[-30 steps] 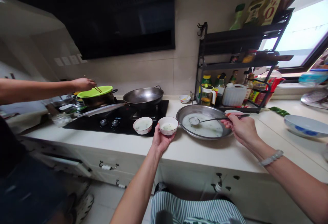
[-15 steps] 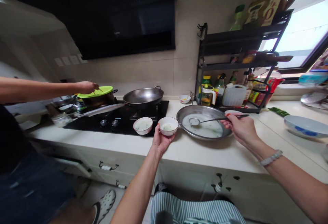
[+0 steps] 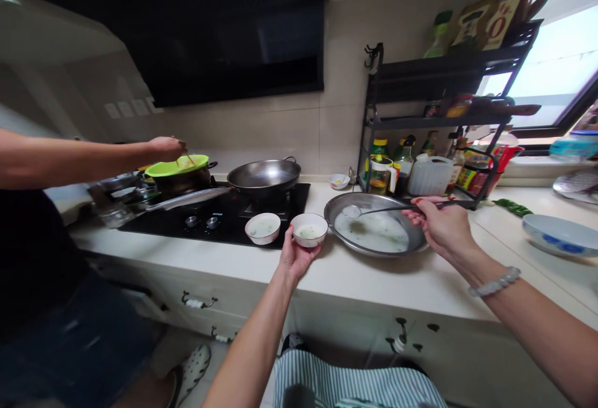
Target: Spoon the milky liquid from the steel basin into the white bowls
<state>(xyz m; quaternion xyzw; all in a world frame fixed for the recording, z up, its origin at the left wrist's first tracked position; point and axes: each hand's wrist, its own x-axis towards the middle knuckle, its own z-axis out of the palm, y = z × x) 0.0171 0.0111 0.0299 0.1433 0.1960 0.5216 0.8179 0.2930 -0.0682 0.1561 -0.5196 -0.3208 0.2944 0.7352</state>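
Observation:
My left hand (image 3: 298, 257) grips a small white bowl (image 3: 309, 231) with a dark rim, partly filled with pale soup. Just left of it stands a second bowl (image 3: 262, 229) of the same kind, also holding soup. In my right hand (image 3: 441, 224) is the dark handle of a ladle (image 3: 351, 211), its round metal head at the left inside of a wide steel basin (image 3: 336, 233). Whitish soup (image 3: 371, 233) with green bits lies in the basin. Whether the ladle holds soup I cannot make out.
A wok (image 3: 264, 175) sits on the black stove (image 3: 224, 212). At left, another person's hand (image 3: 168, 147) holds chopsticks over a green basket (image 3: 180, 167) on a pot. Behind the basin stands a black rack (image 3: 434, 123) with bottles; a blue-patterned bowl (image 3: 560, 237) is at right.
The ladle head has moved up and left in the basin, towards its far rim. The other person's hand has risen slightly from the basket. My left hand keeps its hold on the bowl.

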